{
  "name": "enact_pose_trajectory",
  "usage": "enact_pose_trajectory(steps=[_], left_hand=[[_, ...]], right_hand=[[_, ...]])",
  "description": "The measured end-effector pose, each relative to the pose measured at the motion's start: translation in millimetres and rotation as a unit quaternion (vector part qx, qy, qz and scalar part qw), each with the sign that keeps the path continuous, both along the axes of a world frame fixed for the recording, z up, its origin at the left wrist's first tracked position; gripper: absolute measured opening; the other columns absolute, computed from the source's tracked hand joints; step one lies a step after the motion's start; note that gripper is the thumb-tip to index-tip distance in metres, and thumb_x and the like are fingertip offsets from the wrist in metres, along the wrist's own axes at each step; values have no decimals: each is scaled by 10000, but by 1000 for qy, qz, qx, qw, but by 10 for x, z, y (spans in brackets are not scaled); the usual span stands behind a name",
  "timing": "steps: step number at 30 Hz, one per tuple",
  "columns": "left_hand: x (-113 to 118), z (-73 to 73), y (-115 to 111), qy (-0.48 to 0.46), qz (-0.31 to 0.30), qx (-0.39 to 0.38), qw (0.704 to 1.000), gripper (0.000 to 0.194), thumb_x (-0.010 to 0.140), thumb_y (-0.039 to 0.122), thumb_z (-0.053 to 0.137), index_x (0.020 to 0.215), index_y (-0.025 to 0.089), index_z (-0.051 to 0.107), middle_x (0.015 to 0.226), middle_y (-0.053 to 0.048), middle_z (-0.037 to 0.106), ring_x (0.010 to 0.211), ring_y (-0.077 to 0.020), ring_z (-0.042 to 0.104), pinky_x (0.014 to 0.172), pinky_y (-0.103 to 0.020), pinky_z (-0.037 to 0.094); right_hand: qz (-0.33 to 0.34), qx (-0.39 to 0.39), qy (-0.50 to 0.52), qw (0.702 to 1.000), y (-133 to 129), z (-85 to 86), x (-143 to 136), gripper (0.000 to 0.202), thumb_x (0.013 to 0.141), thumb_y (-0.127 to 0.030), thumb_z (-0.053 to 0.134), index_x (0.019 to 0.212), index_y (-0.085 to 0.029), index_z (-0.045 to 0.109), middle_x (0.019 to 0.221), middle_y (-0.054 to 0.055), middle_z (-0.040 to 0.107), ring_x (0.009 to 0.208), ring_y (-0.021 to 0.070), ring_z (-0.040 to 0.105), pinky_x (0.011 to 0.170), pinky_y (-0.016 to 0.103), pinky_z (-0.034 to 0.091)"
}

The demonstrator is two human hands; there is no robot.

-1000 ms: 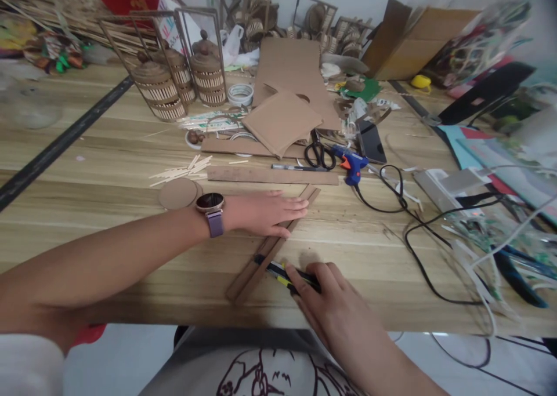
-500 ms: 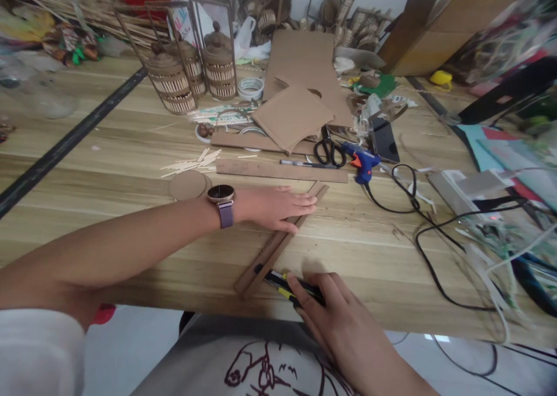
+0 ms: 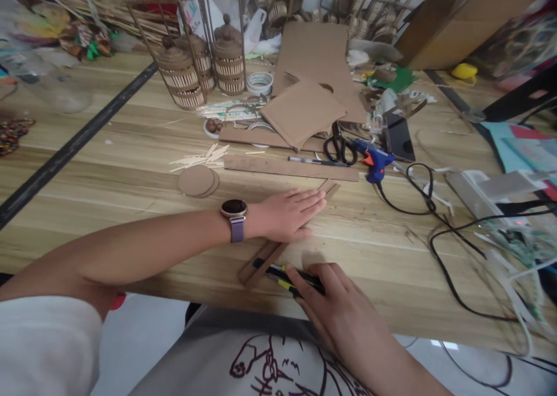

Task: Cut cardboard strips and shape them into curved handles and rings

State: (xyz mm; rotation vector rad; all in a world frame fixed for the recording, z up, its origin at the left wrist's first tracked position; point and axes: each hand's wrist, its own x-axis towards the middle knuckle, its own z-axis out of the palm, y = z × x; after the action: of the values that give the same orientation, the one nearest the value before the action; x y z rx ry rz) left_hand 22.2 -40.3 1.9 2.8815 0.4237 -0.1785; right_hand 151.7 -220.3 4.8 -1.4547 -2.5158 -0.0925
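Palm down, my left hand [image 3: 292, 214] lies across two narrow cardboard strips [image 3: 252, 270], fingers stretched out and fairly close together. The strips run diagonally over the wooden table, and the hand covers their middle. My right hand [image 3: 337, 303] is wrapped round a black and yellow utility knife [image 3: 281, 277], whose front end rests at the strips' near end. The blade itself is too small to make out. Beyond the hands lie a wider cardboard strip [image 3: 291, 168] and a pen [image 3: 317, 160]. Two cardboard discs [image 3: 196, 181] lie left of my left hand.
Black scissors [image 3: 339, 149] and a blue glue gun [image 3: 378, 163] lie beyond the hands; its cable curls right, near a power strip [image 3: 474, 190]. Small slatted lanterns [image 3: 180, 74], cardboard sheets [image 3: 304, 109] and tape rolls [image 3: 260, 84] stand or lie further back. The table's front edge is close.
The view has shifted, so the table items appear further right. My left hand now covers more of the strips' middle. My right hand still holds the knife at their near end.
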Motion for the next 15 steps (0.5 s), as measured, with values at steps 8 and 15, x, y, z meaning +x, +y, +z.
enact_pose_trajectory(steps=[8,15], left_hand=[[146,42,4,-67,6,114,991,596,1003,374,450,1513,91,326,1626,-146,211,1514,-309,139,1216,-499,94],[-10,17,-268,-52,-15,53,997,607,1036,476,324,1492,78,370,1614,-131,259,1509,-266,182,1215,-391,176]], right_hand=[[1,-27,8,1000,96,53,13,366,942,-192,463,1272,-149,617,910,118,613,796,221,627,627,333,585],[8,-34,-4,999,117,41,20,405,919,-168,474,1307,-165,593,990,134,624,857,233,617,679,350,585]])
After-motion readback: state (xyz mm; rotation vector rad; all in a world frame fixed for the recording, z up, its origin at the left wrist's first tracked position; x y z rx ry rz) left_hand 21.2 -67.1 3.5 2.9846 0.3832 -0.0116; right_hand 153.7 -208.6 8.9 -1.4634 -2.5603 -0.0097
